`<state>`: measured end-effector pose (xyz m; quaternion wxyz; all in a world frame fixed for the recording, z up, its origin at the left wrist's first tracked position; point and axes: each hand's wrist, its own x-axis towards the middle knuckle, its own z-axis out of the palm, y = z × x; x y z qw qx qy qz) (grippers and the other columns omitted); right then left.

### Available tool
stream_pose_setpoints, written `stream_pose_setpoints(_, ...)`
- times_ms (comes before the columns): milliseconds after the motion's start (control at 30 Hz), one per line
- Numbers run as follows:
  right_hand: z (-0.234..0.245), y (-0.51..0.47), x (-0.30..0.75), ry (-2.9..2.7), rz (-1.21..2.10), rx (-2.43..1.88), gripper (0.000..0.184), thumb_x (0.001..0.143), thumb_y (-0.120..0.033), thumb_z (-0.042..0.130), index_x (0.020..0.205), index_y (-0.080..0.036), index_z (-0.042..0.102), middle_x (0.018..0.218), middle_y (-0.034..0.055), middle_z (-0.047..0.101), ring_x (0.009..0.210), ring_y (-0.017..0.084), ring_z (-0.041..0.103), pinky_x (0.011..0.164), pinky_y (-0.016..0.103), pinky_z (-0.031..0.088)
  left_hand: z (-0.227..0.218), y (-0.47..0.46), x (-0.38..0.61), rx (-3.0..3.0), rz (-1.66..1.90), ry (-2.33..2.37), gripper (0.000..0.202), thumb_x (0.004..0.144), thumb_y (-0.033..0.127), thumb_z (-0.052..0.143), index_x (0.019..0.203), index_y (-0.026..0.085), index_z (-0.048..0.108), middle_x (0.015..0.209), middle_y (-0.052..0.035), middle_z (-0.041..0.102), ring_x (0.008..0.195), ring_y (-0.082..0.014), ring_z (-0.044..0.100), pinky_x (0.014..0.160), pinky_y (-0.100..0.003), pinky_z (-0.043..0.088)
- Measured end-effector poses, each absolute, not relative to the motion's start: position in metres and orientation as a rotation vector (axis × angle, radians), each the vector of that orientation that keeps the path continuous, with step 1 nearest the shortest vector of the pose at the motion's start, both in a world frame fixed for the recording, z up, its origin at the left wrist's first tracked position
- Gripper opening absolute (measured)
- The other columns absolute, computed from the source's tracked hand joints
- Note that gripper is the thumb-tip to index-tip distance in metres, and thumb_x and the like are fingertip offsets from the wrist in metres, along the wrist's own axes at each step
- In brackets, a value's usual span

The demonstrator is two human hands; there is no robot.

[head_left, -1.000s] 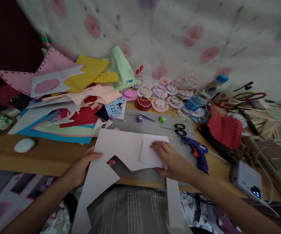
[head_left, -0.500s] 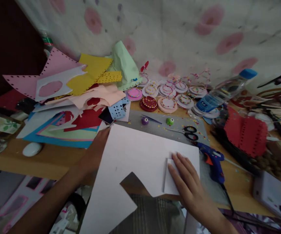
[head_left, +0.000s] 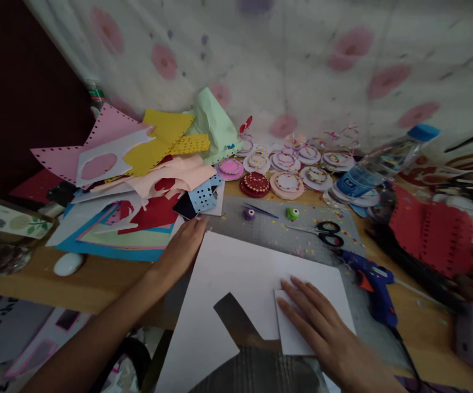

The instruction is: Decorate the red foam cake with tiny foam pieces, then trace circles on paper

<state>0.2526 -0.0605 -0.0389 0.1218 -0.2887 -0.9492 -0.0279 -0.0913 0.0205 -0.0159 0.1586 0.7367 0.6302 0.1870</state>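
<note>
1. Head view: a large white paper sheet with an angular notch cut out of its near edge (head_left: pixel 240 273) lies on a grey cutting mat (head_left: pixel 269 224) on the wooden counter (head_left: pixel 97 278), and its near part hangs over the counter's edge.
2. The left hand (head_left: pixel 183 245) lies at the sheet's far left corner. Its grip is slack, with the fingers stretched out flat and clasping nothing, their tips at the sheet's edge.
3. The right hand (head_left: pixel 322 322) lies palm down on the sheet's near right part. Its fingers are spread and straight, pressing a small white rectangular card (head_left: pixel 288 335) flat onto the sheet without closing round it.
4. A blue glue gun (head_left: pixel 373 284) lies just right of the sheet.
5. Black-handled scissors (head_left: pixel 326 233) lie beyond the sheet's right corner.
6. A heap of coloured paper offcuts (head_left: pixel 138 180) lies beyond the sheet to the left.
7. Round decorated paper discs (head_left: pixel 288 183) lie farther beyond the sheet, and a clear plastic water bottle with a blue cap (head_left: pixel 384 164) lies well to its far right.
</note>
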Motion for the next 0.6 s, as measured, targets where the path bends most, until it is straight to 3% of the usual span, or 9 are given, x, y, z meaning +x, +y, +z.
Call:
stream_pose_setpoints(167,-0.053,-0.059,0.242,-2.792,-0.111,-0.753,0.058,0.093,-0.005,0.040,0.149,-0.018,0.044,0.158,0.0081,0.040,0.150,0.029,0.025,0.111,0.044,0.044,-0.020,0.033,-0.113,2.133,0.589,1.874,0.037,0.090,0.010,0.044,0.123,0.014,0.061,0.116,-0.0153,0.071,0.104,-0.0285,0.069,0.091,-0.044,0.055)
stream_pose_setpoints(367,-0.050,-0.028,0.248,-2.821,0.174,-0.822,0.077,0.082,-0.002,0.046,0.155,-0.020,0.032,0.156,0.0083,0.042,0.146,0.022,0.036,0.114,0.044,0.042,-0.013,0.022,-0.115,2.210,0.738,1.847,0.032,0.099,0.023,0.042,0.126,0.020,0.060,0.120,-0.0102,0.072,0.107,-0.0240,0.070,0.094,-0.038,0.055)
stream_pose_setpoints(433,-0.050,-0.014,0.255,-2.804,0.261,-0.846,0.076,0.087,-0.011,0.055,0.157,-0.022,0.028,0.156,0.0100,0.043,0.144,0.022,0.040,0.114,0.045,0.042,-0.015,0.012,-0.107,2.280,0.739,1.755,0.033,0.101,0.022,0.040,0.124,0.021,0.063,0.118,-0.0082,0.074,0.111,-0.0222,0.068,0.100,-0.037,0.052)
stream_pose_setpoints(500,-0.054,-0.003,0.259,-2.781,0.269,-0.825,0.078,0.089,-0.031,0.065,0.157,-0.023,0.027,0.153,0.0121,0.047,0.141,0.024,0.045,0.111,0.045,0.045,-0.019,0.002,-0.098,2.355,0.697,1.608,0.031,0.100,0.021,0.042,0.120,0.023,0.066,0.116,-0.0048,0.075,0.112,-0.0190,0.068,0.102,-0.032,0.051)
stream_pose_setpoints(600,-0.064,0.003,0.257,-2.755,0.221,-0.868,0.080,0.090,-0.046,0.065,0.157,-0.022,0.028,0.152,0.0144,0.048,0.140,0.025,0.046,0.110,0.046,0.046,-0.025,-0.003,-0.093,2.396,0.637,1.515,0.026,0.098,0.025,0.048,0.116,0.023,0.067,0.117,-0.0026,0.075,0.111,-0.0166,0.068,0.099,-0.027,0.053)
